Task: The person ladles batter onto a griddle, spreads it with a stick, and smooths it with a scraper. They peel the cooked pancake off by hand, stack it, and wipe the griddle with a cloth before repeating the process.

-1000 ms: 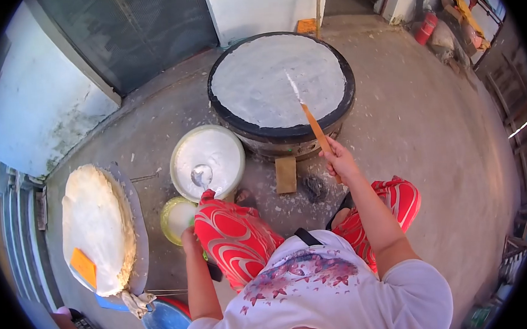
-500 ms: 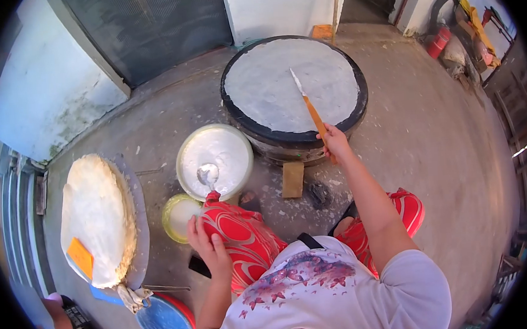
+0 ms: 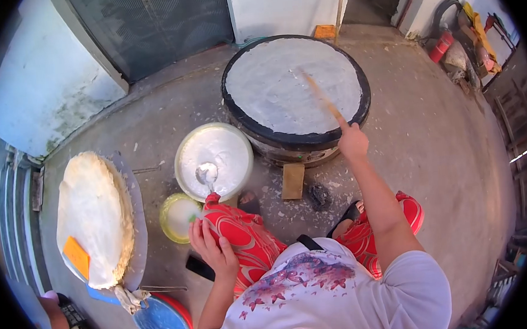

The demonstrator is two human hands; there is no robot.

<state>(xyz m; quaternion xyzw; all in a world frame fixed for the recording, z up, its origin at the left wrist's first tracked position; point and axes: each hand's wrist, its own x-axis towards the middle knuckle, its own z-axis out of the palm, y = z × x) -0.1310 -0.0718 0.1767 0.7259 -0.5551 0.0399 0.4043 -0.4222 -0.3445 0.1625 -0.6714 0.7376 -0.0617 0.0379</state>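
My right hand (image 3: 353,141) is closed around the handle of a long wooden spatula (image 3: 325,100). Its far end is over the white batter (image 3: 265,86) spread across a round griddle (image 3: 310,140) with a black rim. My left hand (image 3: 217,249) rests by my left knee with its fingers stretched out, holding nothing. Just beyond it stands a small yellow-green bowl (image 3: 167,223) of whitish liquid. A bigger bowl (image 3: 182,151) of white batter, with a metal ladle (image 3: 207,174) in it, stands between that bowl and the griddle.
At left lies a tall stack of thin pancakes (image 3: 94,205), with an orange scraper (image 3: 76,256) on top. A blue basin (image 3: 164,321) and a dark phone (image 3: 200,267) are nearer me. A brick (image 3: 293,181) sits before the griddle. A fire extinguisher (image 3: 441,46) stands far right.
My right hand has moved right and slightly towards the griddle's rim, and the spatula leans further left from it. The left hand stays by the knee, nearly unmoved.
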